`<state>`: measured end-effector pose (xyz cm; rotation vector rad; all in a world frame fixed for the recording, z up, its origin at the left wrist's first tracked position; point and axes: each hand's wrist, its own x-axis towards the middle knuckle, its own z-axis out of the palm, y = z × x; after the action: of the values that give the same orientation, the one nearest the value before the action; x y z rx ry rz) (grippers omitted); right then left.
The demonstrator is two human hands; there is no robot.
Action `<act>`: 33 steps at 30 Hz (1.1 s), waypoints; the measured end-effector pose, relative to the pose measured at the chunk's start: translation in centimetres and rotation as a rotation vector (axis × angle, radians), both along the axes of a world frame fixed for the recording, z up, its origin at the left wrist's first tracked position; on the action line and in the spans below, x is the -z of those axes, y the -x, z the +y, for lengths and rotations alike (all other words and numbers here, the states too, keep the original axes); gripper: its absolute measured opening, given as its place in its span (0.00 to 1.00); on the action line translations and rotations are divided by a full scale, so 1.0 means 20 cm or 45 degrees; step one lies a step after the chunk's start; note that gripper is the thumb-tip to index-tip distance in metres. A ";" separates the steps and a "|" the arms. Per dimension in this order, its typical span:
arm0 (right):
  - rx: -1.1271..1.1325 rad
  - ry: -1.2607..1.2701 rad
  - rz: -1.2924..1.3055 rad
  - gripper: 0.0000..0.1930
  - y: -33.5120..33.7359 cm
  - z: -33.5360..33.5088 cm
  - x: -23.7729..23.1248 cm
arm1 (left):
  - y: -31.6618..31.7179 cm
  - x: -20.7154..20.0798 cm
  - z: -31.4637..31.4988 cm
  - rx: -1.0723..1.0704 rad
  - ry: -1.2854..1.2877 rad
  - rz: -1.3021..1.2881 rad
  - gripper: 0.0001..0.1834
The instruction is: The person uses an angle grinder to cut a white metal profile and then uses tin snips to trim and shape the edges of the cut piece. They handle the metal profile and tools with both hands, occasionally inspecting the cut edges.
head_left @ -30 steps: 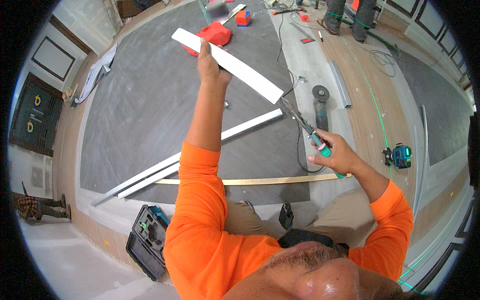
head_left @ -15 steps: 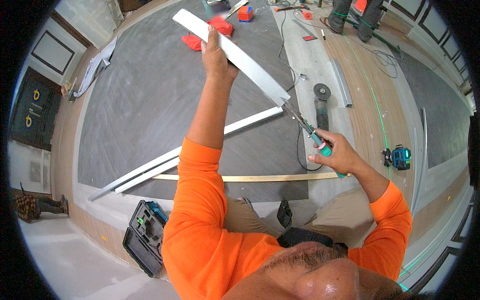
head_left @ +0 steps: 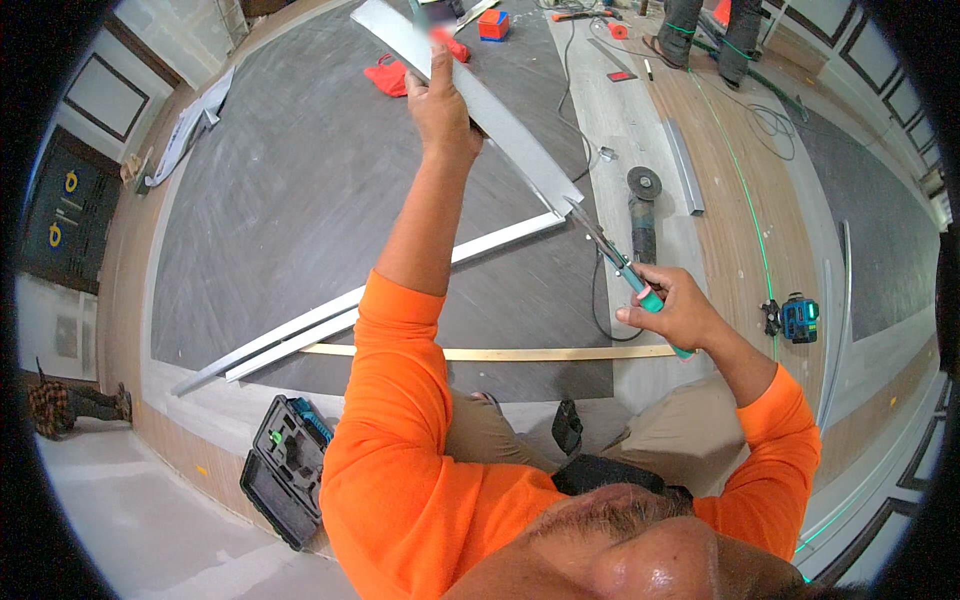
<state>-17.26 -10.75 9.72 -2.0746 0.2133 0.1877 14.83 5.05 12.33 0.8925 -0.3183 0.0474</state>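
At twelve o'clock, a white strip (head_left: pixel 520 155) is clasped in the grip of the left hand (head_left: pixel 443 118). At three, teal-handled snips (head_left: pixel 622 264) are gripped by the right hand (head_left: pixel 677 303), tips placed at the strip's lower end. An angle grinder (head_left: pixel 643 215) is seen at two.

Before me, dark grey flooring (head_left: pixel 270 190) meets pale wood planks (head_left: pixel 712 150) crossed by a green light line (head_left: pixel 757 230); a white wall (head_left: pixel 108 98) and dark door (head_left: pixel 84 200) stand left.

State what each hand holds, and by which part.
Left hand: a white strip, near its middle. Right hand: snips, by the green handles.
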 end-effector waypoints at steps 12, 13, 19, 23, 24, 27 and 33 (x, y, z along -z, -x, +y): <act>-0.015 -0.018 0.114 0.30 -0.01 -0.01 0.01 | 0.07 -0.04 -0.06 -0.269 -0.119 -0.571 0.24; -0.013 -0.019 0.098 0.30 -0.01 -0.01 0.02 | 0.07 -0.05 -0.06 -0.292 -0.130 -0.620 0.25; 0.013 0.008 0.060 0.33 -0.01 0.00 0.01 | 0.08 -0.05 -0.04 -0.170 -0.010 -0.429 0.23; 0.018 0.139 0.059 0.35 -0.02 0.02 0.03 | 0.13 -0.06 -0.05 -0.291 -0.177 -0.618 0.22; 0.025 0.165 0.057 0.35 -0.01 0.02 0.02 | 0.16 -0.08 -0.06 -0.274 -0.199 -0.641 0.23; 0.035 0.105 -0.036 0.24 0.00 0.02 0.08 | 0.24 -0.10 -0.09 -0.231 -0.245 -0.741 0.26; 0.057 -0.138 0.262 0.21 -0.01 0.01 0.05 | 0.38 -0.10 -0.12 -0.025 -0.402 -0.929 0.35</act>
<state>-17.07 -10.49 8.70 -1.9410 0.3667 0.3774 7.26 2.62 14.26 1.1727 -1.0173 0.3535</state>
